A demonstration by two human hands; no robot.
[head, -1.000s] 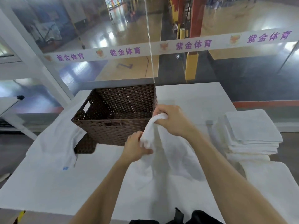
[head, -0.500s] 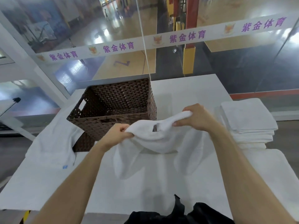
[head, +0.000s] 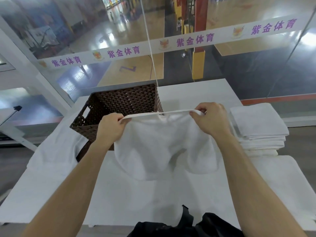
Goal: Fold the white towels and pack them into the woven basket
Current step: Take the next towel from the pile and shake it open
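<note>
My hands have spread apart since half a second ago: the towel (head: 162,147) that sagged bunched between them now has its top edge pulled straight. My left hand (head: 111,129) pinches one corner and my right hand (head: 212,120) the other, with the cloth hanging below them over the table (head: 136,199). I count one woven basket (head: 119,103) just beyond my left hand, its floor hidden. One stack of folded towels (head: 259,127) sits right of my right hand, one loose towel (head: 56,151) left of my left.

White table (head: 196,93); banner (head: 150,48) (purple lettering) behind.
</note>
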